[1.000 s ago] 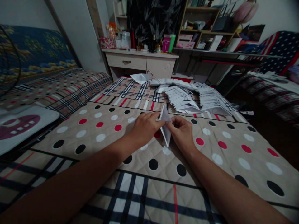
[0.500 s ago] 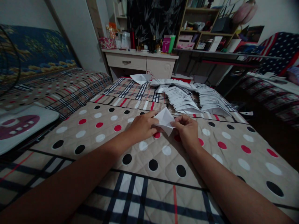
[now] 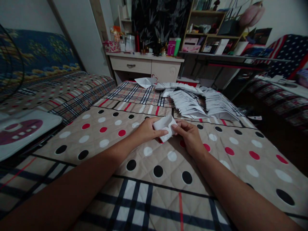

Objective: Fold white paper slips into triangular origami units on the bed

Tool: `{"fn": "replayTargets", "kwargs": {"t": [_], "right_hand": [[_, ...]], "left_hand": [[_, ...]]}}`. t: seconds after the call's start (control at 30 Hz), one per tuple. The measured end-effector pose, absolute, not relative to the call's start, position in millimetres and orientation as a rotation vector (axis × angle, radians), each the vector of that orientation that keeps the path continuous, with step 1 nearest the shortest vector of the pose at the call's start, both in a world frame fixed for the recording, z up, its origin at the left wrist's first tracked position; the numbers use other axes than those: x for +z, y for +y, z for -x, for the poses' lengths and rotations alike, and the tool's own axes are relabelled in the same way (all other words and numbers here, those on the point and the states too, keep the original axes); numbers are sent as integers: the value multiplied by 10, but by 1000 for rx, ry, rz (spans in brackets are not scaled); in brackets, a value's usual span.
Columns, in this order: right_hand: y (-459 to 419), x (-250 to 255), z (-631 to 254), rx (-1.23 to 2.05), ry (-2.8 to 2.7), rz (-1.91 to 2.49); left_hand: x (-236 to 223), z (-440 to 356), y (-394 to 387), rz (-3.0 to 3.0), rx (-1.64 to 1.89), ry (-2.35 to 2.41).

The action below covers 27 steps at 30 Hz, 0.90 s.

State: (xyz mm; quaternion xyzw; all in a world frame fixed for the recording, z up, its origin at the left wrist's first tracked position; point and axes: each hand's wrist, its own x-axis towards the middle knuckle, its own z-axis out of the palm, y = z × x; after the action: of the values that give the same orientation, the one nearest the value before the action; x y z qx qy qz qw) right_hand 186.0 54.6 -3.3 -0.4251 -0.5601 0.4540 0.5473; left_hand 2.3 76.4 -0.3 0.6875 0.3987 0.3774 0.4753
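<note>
A small folded piece of white paper (image 3: 165, 125) is held between both hands just above the quilted bedspread (image 3: 216, 154). My left hand (image 3: 145, 130) grips its left side, fingers curled round it and thumb on top. My right hand (image 3: 190, 136) pinches its right edge between thumb and forefinger. Beyond the hands, rows of several folded white paper pieces (image 3: 192, 104) lie overlapped on the bed, with one larger folded sheet (image 3: 145, 81) at the far edge.
The bedspread has red, white and black dots and plaid bands. A white device with a maroon panel (image 3: 21, 128) lies at the left. A cream dresser (image 3: 146, 65) with bottles and boxes stands past the bed, shelves (image 3: 211, 32) to its right.
The paper stood upright as a narrow point a second ago, then opened into a flatter shape, and now lies lower and more crumpled between both hands. The hands stayed almost in place.
</note>
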Motion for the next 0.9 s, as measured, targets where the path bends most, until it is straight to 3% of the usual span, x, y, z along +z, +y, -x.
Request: {"fn": "replayTargets", "kwargs": {"t": [0.3, 0.43, 0.9], "right_hand": [[579, -97, -1875, 1048, -1316, 1039], [577, -87, -1856, 967, -1364, 1091], [610, -143, -1792, 797, -1486, 1236]], "left_hand": [[53, -50, 667, -2296, 1350, 1231], [77, -47, 628, -2569, 1384, 1201], [13, -88, 643, -2319, 1524, 1210]]}}
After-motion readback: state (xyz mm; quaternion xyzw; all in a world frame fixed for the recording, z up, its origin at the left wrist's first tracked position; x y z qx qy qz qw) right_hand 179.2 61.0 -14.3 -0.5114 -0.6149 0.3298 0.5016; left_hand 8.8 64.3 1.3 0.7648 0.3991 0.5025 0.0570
